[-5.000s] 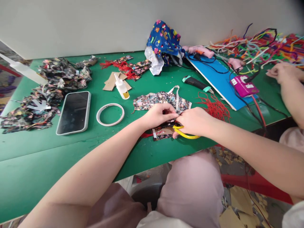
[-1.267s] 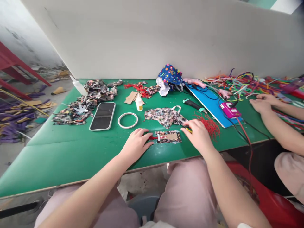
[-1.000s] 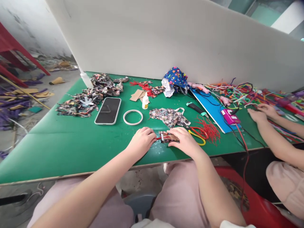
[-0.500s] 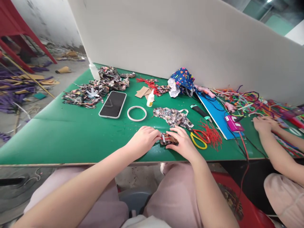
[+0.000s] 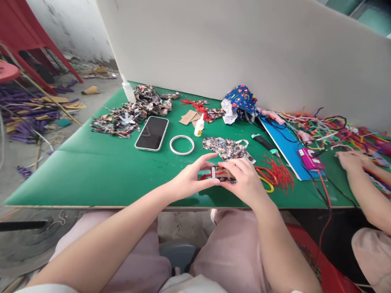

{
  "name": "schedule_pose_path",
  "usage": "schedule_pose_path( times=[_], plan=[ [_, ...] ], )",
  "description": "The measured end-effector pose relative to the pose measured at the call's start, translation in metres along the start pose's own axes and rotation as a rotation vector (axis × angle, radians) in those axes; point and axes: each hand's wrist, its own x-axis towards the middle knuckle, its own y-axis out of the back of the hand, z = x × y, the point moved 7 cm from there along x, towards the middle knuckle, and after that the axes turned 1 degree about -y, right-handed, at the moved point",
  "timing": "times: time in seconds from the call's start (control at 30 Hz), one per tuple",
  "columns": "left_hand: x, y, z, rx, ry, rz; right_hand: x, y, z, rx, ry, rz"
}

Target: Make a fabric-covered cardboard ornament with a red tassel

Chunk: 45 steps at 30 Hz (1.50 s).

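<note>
A small dark patterned fabric piece (image 5: 226, 174) with red cord and a short white strip lies between my hands, near the table's front edge. My left hand (image 5: 192, 177) is around its left end, thumb along the near edge and index finger raised above the far side. My right hand (image 5: 246, 177) grips the right end, fingers over the top and thumb at the near edge. The hands partly hide the piece. Just behind it lies a crumpled patterned cloth (image 5: 226, 148). Scissors with red and yellow handles (image 5: 269, 185) lie beside my right hand, partly covered.
On the green table (image 5: 76, 171) are a phone (image 5: 152, 133), a white ring (image 5: 181, 145), a small glue bottle (image 5: 199, 126), a cutter knife (image 5: 264, 143), red threads (image 5: 279, 175) and a blue board (image 5: 282, 148). A co-worker's hands (image 5: 351, 162) are at the right.
My left hand has opened wider, with thumb and index finger further apart around the piece. My right hand covers more of its right end. The whole view has shifted slightly.
</note>
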Motion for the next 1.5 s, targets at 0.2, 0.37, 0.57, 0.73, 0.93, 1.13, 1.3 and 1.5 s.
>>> schedule_pose_path(
  times=[0.2,0.37,0.57,0.73,0.93,1.13,1.3,1.5],
  plan=[
    [-0.008,0.042,0.005,-0.116,0.193,0.03,0.042,0.009,-0.031,0.0,0.104,-0.043],
    [-0.034,0.091,-0.004,0.236,0.374,-0.001,0.058,-0.023,-0.043,0.02,0.114,-0.1],
    [-0.055,0.107,-0.022,0.609,0.294,-0.03,0.052,-0.068,-0.052,0.055,0.137,-0.207],
    [-0.065,0.116,-0.023,0.819,0.306,-0.011,0.074,-0.052,-0.005,0.268,-0.101,0.002],
    [-0.055,0.135,0.003,0.998,0.215,0.249,0.13,-0.07,0.085,0.67,-0.592,0.189],
    [-0.048,0.144,0.021,0.781,0.217,0.541,0.167,-0.112,0.068,0.659,-0.585,0.01],
    [-0.04,0.144,0.007,0.39,0.213,0.581,0.154,-0.086,0.028,0.618,-0.4,0.113],
    [-0.015,0.104,-0.005,-0.168,0.143,0.3,0.101,-0.043,-0.057,0.34,0.173,0.199]
  ],
)
